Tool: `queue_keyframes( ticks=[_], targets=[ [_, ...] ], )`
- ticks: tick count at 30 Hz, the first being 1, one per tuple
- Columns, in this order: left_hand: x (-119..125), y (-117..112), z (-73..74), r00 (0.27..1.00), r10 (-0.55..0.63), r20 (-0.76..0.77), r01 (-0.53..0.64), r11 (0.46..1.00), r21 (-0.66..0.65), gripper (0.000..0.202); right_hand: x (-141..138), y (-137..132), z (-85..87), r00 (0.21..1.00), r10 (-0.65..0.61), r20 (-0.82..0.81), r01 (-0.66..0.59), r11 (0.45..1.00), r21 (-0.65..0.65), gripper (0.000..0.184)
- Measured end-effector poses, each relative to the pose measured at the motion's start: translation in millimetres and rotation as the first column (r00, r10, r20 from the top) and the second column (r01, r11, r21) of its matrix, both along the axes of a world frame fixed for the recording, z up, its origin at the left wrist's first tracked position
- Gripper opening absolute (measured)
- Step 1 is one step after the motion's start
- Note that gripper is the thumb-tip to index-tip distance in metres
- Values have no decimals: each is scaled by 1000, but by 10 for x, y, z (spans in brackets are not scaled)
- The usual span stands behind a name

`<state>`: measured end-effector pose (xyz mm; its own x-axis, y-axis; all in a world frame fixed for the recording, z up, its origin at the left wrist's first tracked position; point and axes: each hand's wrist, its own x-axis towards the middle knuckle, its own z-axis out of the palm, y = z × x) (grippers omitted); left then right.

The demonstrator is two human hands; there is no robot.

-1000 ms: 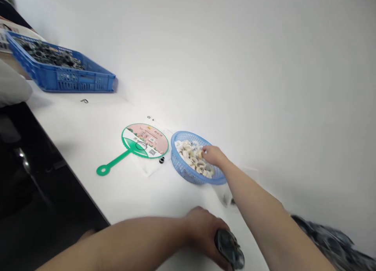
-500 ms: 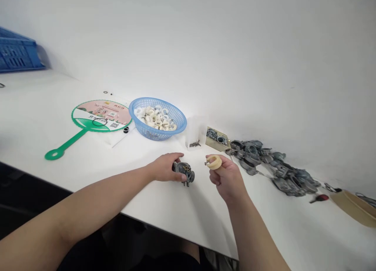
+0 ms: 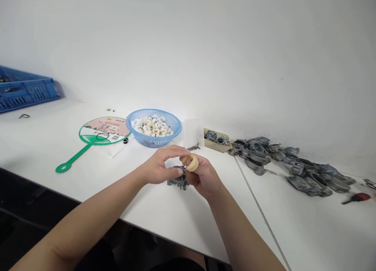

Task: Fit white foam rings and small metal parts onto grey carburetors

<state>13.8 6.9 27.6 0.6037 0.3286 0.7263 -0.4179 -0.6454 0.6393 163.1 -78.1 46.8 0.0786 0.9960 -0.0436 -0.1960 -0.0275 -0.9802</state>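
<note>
Drawn together since the earlier frame, the left hand [image 3: 160, 167] and the right hand [image 3: 203, 177] are now held close above the white table [image 3: 38, 138]. A grey die-cast carburetor [image 3: 178, 181] is gripped by the curled left fingers, low over the table, its lower end pointing down. A cream ring float [image 3: 191, 163] is pinched in the closed right fingers, just above the carburetor; whether the two touch is hidden by the fingers. Beyond the hands, a blue plastic basket [image 3: 173, 123] is filled with cream and white rings. Small metal parts [image 3: 194, 147] lie just beside a clear plastic cup [image 3: 192, 132]. Further right, a heap of grey carburetor bodies [image 3: 282, 161] is spread along the wall, and a green hand fan [image 3: 102, 130] lies left of the basket.
</note>
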Motion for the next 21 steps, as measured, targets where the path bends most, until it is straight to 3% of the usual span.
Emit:
queue_keyframes(
  ticks=[3, 6, 10, 15, 21],
  targets=[
    [-30, -38, 148, 987, -85, -137, 85, 996, -7, 47, 13, -46, 11, 990, 117, -80, -120, 992, -38, 24],
    [-34, -46, 201, 961, -131, -243, 130, 991, -21, 60, 42, -89, 24, 975, 166, -150, -180, 980, -88, 26],
    [-6, -35, 176, 966, -117, -231, 129, 991, 37, 63, 75, -98, 11, 963, 207, -173, -234, 960, -151, 25],
    [-12, -34, 131, 956, -137, -260, 142, 990, 0, 56, 61, -82, -37, 947, 239, -216, -285, 935, -213, 23],
    [-32, -104, 119, 985, -19, -170, 34, 996, 83, 53, -16, -63, -54, 944, 237, -230, -295, 919, -261, 21]
  ],
)
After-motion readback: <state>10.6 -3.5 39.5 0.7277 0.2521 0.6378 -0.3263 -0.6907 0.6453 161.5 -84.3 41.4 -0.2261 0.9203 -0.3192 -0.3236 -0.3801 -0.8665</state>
